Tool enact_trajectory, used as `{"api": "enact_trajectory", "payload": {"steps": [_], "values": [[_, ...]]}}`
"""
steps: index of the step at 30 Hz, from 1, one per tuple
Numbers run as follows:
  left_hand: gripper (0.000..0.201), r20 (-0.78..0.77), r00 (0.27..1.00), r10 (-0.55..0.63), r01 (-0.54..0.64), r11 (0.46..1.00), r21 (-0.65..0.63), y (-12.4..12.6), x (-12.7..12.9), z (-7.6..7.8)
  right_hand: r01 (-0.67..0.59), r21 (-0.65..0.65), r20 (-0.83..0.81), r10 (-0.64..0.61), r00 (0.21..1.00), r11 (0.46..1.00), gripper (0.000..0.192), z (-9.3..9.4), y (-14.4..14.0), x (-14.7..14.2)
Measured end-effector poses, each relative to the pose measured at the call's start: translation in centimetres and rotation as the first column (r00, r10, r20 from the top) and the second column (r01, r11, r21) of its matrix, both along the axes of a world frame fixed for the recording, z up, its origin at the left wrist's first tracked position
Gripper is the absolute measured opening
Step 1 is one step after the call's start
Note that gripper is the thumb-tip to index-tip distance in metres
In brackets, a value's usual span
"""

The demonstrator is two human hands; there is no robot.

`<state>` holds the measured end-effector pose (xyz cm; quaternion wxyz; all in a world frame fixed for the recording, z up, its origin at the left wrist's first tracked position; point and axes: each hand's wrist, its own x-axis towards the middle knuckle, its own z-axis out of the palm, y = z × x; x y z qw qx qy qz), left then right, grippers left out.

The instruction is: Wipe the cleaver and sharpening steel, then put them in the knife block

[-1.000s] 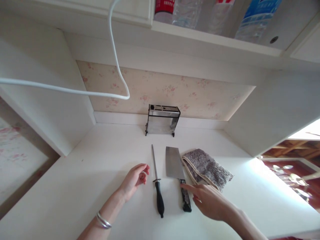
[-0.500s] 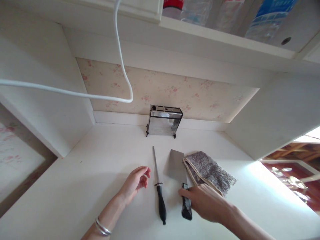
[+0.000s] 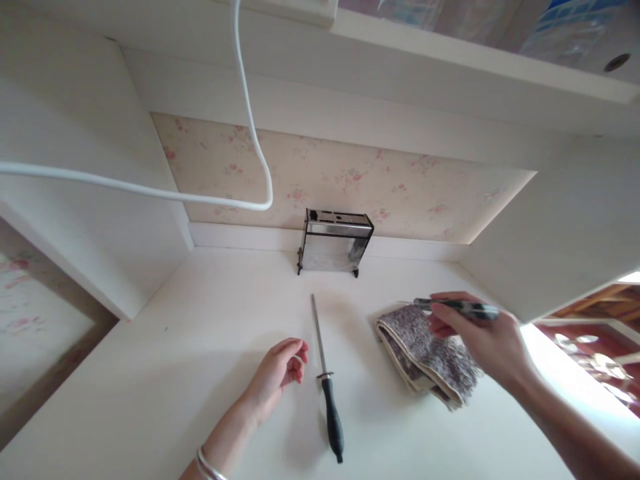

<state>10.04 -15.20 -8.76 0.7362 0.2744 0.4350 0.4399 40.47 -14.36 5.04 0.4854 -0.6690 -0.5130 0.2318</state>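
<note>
right hand (image 3: 487, 340): up off the counter over the folded cloth (image 3: 430, 357), fingers clamped round the dark handle of the cleaver (image 3: 457, 307); you only see the knife edge-on, handle plus a thin sliver toward the left, so the blade's basically out of sight
left hand (image 3: 277, 370): resting on the white counter (image 3: 175, 347), fingers loosely curled, nothing in it; just left of the honing steel (image 3: 326, 380)
honing steel: lying flat, black handle near, rod pointing far
knife block (image 3: 336, 242): shiny metal, standing at the far wall
white cable (image 3: 150, 190): hanging in a loop upper left
</note>
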Motion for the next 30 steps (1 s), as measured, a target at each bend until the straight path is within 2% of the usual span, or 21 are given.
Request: {"api": "enact_trajectory", "payload": {"steps": [3,7,12,20,30], "values": [[0.024,-0.009,1.0,-0.018,0.018,1.0,0.0,0.0,0.0,0.0,-0.025,0.148,-0.136,0.045,0.99,0.989,0.034,3.2,2.6,0.2],[0.024,-0.008,1.0,-0.023,0.023,1.0,0.01,0.0,0.0,-0.2,-0.003,0.347,-0.297,0.112,0.948,0.938,0.021,7.3,6.8,-0.3],[0.025,-0.016,1.0,-0.013,0.013,1.0,0.007,0.2,-0.1,-0.5,-0.032,0.439,-0.306,0.183,0.934,0.898,0.015,10.5,11.7,-0.8],[0.026,-0.002,1.0,-0.022,0.022,0.999,0.027,0.5,0.0,-1.1,-0.056,0.388,-0.251,0.164,0.954,0.92,0.016,12.2,16.5,-1.7],[0.025,0.024,1.0,-0.015,0.015,1.0,0.016,0.8,-0.2,-1.3,-0.01,0.34,-0.212,0.088,0.973,0.94,0.015,12.7,18.5,-0.3]]}}
